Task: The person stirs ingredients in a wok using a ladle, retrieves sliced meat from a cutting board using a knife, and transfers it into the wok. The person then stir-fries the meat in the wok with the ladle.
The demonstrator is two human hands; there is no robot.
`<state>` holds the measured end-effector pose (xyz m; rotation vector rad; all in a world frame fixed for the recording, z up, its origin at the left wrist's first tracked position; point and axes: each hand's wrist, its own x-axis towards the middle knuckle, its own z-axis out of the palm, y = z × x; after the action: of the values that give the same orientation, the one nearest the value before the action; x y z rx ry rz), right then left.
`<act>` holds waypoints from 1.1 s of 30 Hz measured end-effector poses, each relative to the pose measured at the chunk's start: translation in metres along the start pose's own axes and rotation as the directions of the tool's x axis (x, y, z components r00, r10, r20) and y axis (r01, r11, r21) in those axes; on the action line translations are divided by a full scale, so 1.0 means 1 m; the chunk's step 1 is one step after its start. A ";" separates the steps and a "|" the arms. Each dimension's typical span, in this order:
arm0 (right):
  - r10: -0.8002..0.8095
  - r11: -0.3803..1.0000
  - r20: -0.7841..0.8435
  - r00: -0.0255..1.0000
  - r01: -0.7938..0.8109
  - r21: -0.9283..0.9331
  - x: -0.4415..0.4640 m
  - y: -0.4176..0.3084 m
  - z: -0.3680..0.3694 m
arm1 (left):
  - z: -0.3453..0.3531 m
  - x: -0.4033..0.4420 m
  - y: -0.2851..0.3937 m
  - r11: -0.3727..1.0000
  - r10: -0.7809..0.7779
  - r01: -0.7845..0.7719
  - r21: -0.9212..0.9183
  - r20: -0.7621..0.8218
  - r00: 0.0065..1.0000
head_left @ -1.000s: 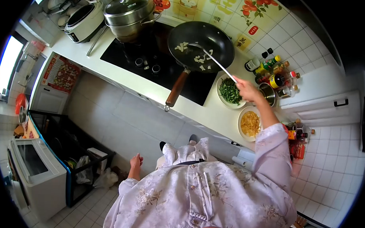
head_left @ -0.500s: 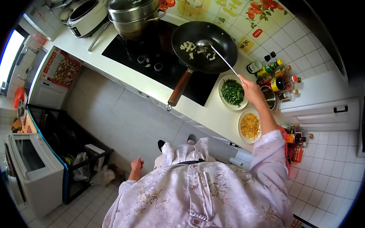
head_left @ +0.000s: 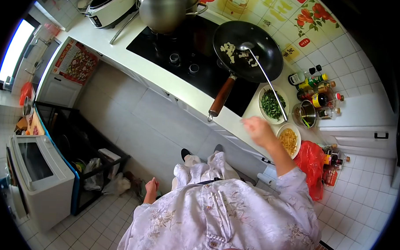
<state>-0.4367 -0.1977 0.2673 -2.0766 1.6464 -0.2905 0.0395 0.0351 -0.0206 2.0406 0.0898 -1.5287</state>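
My right hand [head_left: 258,130] is over the counter edge, to the right of the wok's wooden handle [head_left: 222,97] and apart from it. It is empty, its fingers loosely bent and partly apart. A long-handled metal ladle [head_left: 265,73] leans in the black wok [head_left: 267,39], its handle crossing a plate of chopped green vegetables [head_left: 271,104]. Pale pieces of food [head_left: 228,50] lie in the wok. Beside my forearm is a plate of yellow shreds [head_left: 288,141]. Low by my side, my left hand [head_left: 151,185] hangs curled, with nothing seen in it.
A steel pot [head_left: 162,13], partly smeared, stands on the black cooktop [head_left: 167,53] near a white cooker [head_left: 110,9]. Sauce bottles [head_left: 317,100] and a metal bowl [head_left: 305,114] line the right side. A red plastic bag [head_left: 311,166] hangs lower; a black rack [head_left: 97,174] is at left.
My right hand has let go of the ladle and moved left and down towards the wok's handle. The ladle now rests across the wok and the greens plate. The view has shifted slightly.
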 end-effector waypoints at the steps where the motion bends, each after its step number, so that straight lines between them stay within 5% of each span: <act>1: -0.054 0.994 0.085 0.995 0.045 0.100 0.008 -0.013 0.020 | -0.002 -0.001 -0.002 1.000 -0.016 0.016 0.008 -0.025 1.000; 3: -0.238 0.970 -0.221 0.946 0.241 -0.011 0.051 -0.010 0.067 | -0.007 -0.005 0.002 1.000 -0.018 0.018 0.010 -0.008 1.000; 4: -0.260 0.963 -0.108 0.960 0.249 -0.102 0.082 -0.001 0.082 | -0.006 -0.007 0.005 1.000 -0.015 0.015 0.004 0.016 1.000; 5: -0.274 0.957 -0.262 0.925 0.289 0.019 0.108 -0.011 0.093 | -0.008 -0.011 0.010 1.000 -0.010 0.010 0.004 0.010 1.000; 6: -0.339 0.937 -0.404 0.850 0.345 -0.059 0.139 -0.011 0.108 | -0.010 -0.015 0.014 1.000 0.008 -0.008 -0.012 -0.026 1.000; 8: -0.214 0.975 -0.384 0.898 0.219 -0.030 0.187 -0.021 0.117 | -0.008 -0.012 0.018 0.999 0.032 -0.034 -0.032 -0.060 0.998; 15: -0.152 0.986 -0.447 0.881 0.106 -0.126 0.273 -0.006 0.158 | -0.045 -0.025 -0.022 0.995 -0.062 0.053 -0.089 -0.100 0.993; 21: -0.094 0.996 -0.428 0.899 0.080 -0.050 0.277 -0.007 0.160 | -0.055 -0.035 -0.045 0.988 -0.144 0.135 -0.075 -0.127 0.981; 26: -0.075 0.997 -0.469 0.880 0.063 -0.042 0.278 -0.007 0.161 | -0.049 -0.019 -0.048 0.995 -0.084 0.084 -0.059 -0.005 0.996; 33: -0.060 0.998 -0.485 0.872 0.049 -0.036 0.253 -0.017 0.156 | -0.035 -0.015 -0.035 0.998 -0.049 0.047 -0.048 -0.030 0.998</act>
<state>-0.2878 -0.4017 0.1091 -2.1882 1.8696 -0.8823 0.0506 0.0850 -0.0158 2.0389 0.1866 -1.5098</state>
